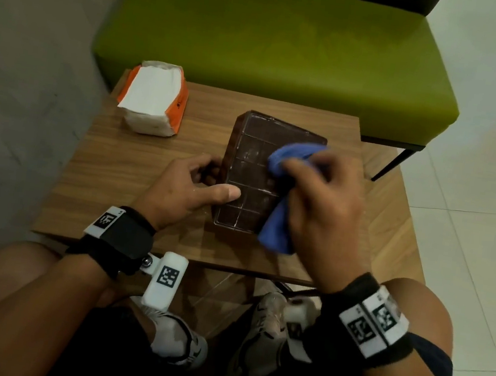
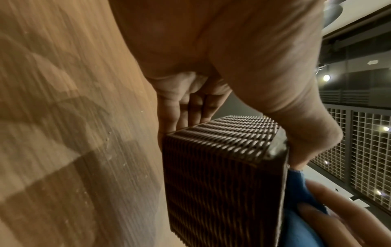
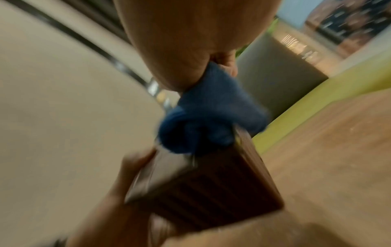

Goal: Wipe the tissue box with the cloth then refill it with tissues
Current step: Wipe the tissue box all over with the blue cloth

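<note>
A dark brown woven tissue box lies on the wooden table with a flat, gridded face turned up. My left hand grips its left side, thumb on the top face and fingers down the side wall. My right hand holds a bunched blue cloth pressed onto the box's top. In the left wrist view the woven box fills the middle with the cloth at its right edge. The right wrist view is blurred, showing the cloth on the box. An opened orange pack of white tissues lies at the table's far left.
A green upholstered bench stands right behind the table. A grey wall runs along the left. My knees and shoes sit under the near table edge. Pale tiled floor lies to the right.
</note>
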`<action>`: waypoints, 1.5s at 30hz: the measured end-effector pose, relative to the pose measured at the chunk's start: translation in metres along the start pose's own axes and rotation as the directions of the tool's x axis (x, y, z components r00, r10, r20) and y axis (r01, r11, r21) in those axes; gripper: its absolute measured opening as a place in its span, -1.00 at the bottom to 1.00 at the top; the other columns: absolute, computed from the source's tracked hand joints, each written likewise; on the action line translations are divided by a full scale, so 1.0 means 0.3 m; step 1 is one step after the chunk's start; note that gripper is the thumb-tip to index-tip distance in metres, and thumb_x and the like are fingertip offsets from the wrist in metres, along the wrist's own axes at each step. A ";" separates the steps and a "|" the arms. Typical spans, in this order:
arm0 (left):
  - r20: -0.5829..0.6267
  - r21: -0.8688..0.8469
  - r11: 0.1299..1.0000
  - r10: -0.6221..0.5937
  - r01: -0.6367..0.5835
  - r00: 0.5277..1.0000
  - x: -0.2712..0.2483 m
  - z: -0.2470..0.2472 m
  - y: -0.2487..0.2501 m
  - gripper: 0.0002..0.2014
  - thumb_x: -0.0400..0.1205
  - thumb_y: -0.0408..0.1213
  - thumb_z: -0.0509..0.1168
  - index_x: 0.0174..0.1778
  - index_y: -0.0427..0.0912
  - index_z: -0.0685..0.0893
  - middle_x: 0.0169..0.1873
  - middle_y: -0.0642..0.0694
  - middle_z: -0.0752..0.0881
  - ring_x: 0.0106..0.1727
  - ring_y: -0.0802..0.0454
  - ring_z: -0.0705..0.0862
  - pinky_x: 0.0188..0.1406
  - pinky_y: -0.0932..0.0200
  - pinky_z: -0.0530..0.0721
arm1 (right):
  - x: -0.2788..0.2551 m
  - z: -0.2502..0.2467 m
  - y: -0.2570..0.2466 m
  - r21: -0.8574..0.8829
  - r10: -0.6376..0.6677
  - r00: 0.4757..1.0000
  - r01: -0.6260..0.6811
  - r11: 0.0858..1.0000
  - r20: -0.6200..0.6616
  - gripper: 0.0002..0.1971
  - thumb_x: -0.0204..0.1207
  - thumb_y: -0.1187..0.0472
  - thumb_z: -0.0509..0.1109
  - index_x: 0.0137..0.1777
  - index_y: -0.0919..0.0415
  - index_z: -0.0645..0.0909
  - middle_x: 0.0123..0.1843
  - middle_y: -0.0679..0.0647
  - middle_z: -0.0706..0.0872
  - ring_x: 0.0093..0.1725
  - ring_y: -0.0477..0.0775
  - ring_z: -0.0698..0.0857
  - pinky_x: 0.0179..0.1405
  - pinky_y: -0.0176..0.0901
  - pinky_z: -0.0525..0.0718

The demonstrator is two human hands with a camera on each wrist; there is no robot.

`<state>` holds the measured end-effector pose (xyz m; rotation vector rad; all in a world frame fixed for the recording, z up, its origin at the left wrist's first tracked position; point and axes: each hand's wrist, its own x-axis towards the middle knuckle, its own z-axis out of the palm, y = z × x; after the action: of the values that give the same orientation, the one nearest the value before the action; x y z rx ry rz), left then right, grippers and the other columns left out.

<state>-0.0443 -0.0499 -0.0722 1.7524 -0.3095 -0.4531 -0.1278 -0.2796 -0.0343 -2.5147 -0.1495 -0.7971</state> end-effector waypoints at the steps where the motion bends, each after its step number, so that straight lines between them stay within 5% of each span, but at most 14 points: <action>1: -0.001 -0.001 1.000 0.001 -0.001 1.000 -0.002 0.003 -0.002 -0.37 0.39 0.18 0.58 0.39 0.04 0.78 0.25 -0.03 0.88 0.31 0.02 0.84 0.35 -0.04 0.81 | 0.022 -0.008 0.008 0.038 0.091 0.993 -0.088 0.995 -0.078 -0.73 0.66 0.42 0.37 0.27 0.33 0.82 0.17 0.31 0.65 0.15 0.20 0.62 0.09 0.07 0.64; 3: 0.007 0.003 1.000 0.008 -0.008 1.000 -0.001 0.016 0.006 -0.33 0.40 0.18 0.58 0.41 -0.02 0.77 0.25 -0.05 0.88 0.30 0.03 0.84 0.30 0.04 0.83 | 0.026 0.002 -0.041 0.041 0.108 0.991 -0.105 0.994 -0.076 -0.72 0.68 0.38 0.35 0.29 0.32 0.81 0.18 0.30 0.64 0.16 0.18 0.62 0.10 0.03 0.65; 5: 0.017 0.003 1.000 -0.004 0.004 1.000 0.002 0.019 0.006 -0.38 0.40 0.10 0.63 0.38 -0.01 0.77 0.21 0.02 0.89 0.26 0.10 0.84 0.24 0.16 0.82 | -0.022 0.019 -0.111 0.003 -0.060 0.996 0.060 0.998 0.065 -0.73 0.75 0.28 0.31 0.27 0.30 0.80 0.19 0.31 0.65 0.13 0.20 0.61 0.03 0.00 0.64; 8: 0.022 0.030 0.999 -0.012 0.011 1.000 -0.010 0.014 0.023 -0.51 0.39 -0.04 0.74 0.20 0.23 0.73 0.03 0.38 0.88 0.13 0.40 0.82 0.04 0.47 0.74 | -0.007 0.000 -0.046 -0.001 -0.050 0.998 0.050 0.999 0.025 -0.74 0.70 0.35 0.34 0.25 0.32 0.82 0.18 0.33 0.66 0.14 0.24 0.63 0.06 0.07 0.64; 11: 0.009 0.046 0.999 -0.003 0.002 1.000 -0.016 0.013 0.016 -0.45 0.40 0.11 0.62 0.32 0.17 0.75 0.17 0.14 0.88 0.21 0.26 0.82 0.07 0.42 0.76 | 0.037 0.001 -0.046 0.062 0.137 0.978 -0.129 0.990 -0.156 -0.69 0.61 0.45 0.39 0.29 0.31 0.82 0.17 0.32 0.67 0.17 0.21 0.62 0.14 -0.04 0.61; 14: 0.039 0.051 0.999 0.006 -0.008 0.999 -0.018 0.022 0.003 -0.46 0.53 -0.14 0.68 0.44 -0.01 0.74 0.20 -0.06 0.87 0.25 0.09 0.84 0.17 0.23 0.82 | 0.010 0.033 -0.137 0.014 -0.059 0.998 0.059 0.998 0.011 -0.73 0.69 0.37 0.36 0.29 0.31 0.81 0.18 0.35 0.67 0.14 0.26 0.62 0.04 -0.02 0.62; 18: 0.040 0.094 0.996 0.001 -0.005 0.999 -0.033 0.028 0.001 -0.64 0.63 -0.37 0.58 0.26 0.10 0.74 0.07 0.01 0.84 0.07 0.39 0.82 -0.02 0.48 0.73 | 0.062 0.015 -0.078 0.047 0.041 0.996 -0.038 0.998 -0.077 -0.73 0.67 0.37 0.34 0.24 0.31 0.82 0.17 0.35 0.67 0.13 0.29 0.65 0.00 0.17 0.66; 20: 0.029 0.071 0.997 -0.003 0.001 1.000 -0.036 0.033 -0.004 -0.61 0.58 -0.19 0.64 0.31 0.04 0.77 0.10 -0.06 0.86 0.14 0.25 0.84 0.05 0.36 0.78 | 0.056 0.018 -0.107 0.060 0.046 0.996 -0.042 0.997 -0.071 -0.73 0.66 0.36 0.34 0.23 0.31 0.82 0.17 0.34 0.66 0.13 0.29 0.64 -0.01 0.14 0.66; 23: 0.010 0.036 0.999 -0.002 0.001 1.000 -0.043 0.028 -0.009 -0.40 0.47 0.07 0.59 0.45 0.02 0.75 0.24 -0.09 0.86 0.32 -0.05 0.82 0.33 -0.02 0.81 | 0.002 0.023 -0.146 0.011 -0.129 0.985 0.128 0.992 0.111 -0.78 0.71 0.33 0.37 0.24 0.30 0.81 0.18 0.35 0.67 0.10 0.29 0.63 -0.05 0.13 0.65; 28: 0.012 0.063 0.998 -0.002 0.002 1.000 -0.051 0.042 0.012 -0.42 0.43 0.08 0.62 0.39 0.10 0.77 0.17 0.06 0.87 0.25 0.15 0.83 0.19 0.22 0.79 | 0.072 0.013 -0.108 0.066 0.022 0.997 -0.017 0.998 -0.073 -0.73 0.66 0.38 0.35 0.24 0.31 0.82 0.16 0.35 0.66 0.15 0.29 0.64 0.02 0.14 0.67; 33: 0.010 0.065 0.998 0.012 -0.013 1.000 -0.046 0.035 0.022 -0.42 0.42 0.10 0.61 0.37 0.10 0.77 0.18 -0.03 0.87 0.28 -0.03 0.83 0.42 -0.20 0.77 | 0.047 0.000 -0.146 0.050 -0.135 0.985 0.130 0.990 0.104 -0.71 0.70 0.28 0.29 0.26 0.29 0.80 0.15 0.34 0.63 0.11 0.29 0.63 -0.18 0.19 0.71; 37: 0.021 0.047 0.999 0.005 -0.006 1.000 -0.048 0.058 0.024 -0.47 0.40 0.12 0.60 0.31 0.14 0.79 0.15 -0.07 0.88 0.25 0.00 0.84 0.40 -0.15 0.79 | 0.092 0.004 -0.124 0.092 0.043 0.995 -0.035 0.995 -0.093 -0.71 0.63 0.41 0.37 0.26 0.30 0.82 0.12 0.33 0.61 0.08 0.26 0.64 -0.10 0.21 0.69; 42: 0.000 -0.009 1.000 -0.006 0.006 1.000 -0.049 0.033 0.020 -0.40 0.43 0.14 0.57 0.39 0.04 0.77 0.22 -0.06 0.88 0.30 -0.02 0.84 0.36 -0.11 0.80 | 0.027 -0.005 -0.151 0.033 -0.110 0.984 0.106 0.994 0.143 -0.70 0.72 0.23 0.30 0.29 0.27 0.79 0.16 0.31 0.62 0.09 0.24 0.63 -0.21 0.16 0.71; 45: -0.006 0.009 1.000 -0.005 0.005 1.000 -0.048 0.033 0.012 -0.32 0.37 0.19 0.57 0.41 -0.01 0.76 0.24 -0.09 0.86 0.29 0.00 0.83 0.31 0.02 0.83 | 0.086 -0.005 -0.097 0.041 0.041 0.996 -0.038 0.998 -0.078 -0.71 0.63 0.39 0.39 0.27 0.29 0.82 0.11 0.30 0.63 0.08 0.16 0.60 -0.04 0.01 0.63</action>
<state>-0.0616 -0.0530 -0.0685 1.7637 -0.3030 -0.4507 -0.1146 -0.2559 -0.0063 -2.4370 -0.0875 -0.8679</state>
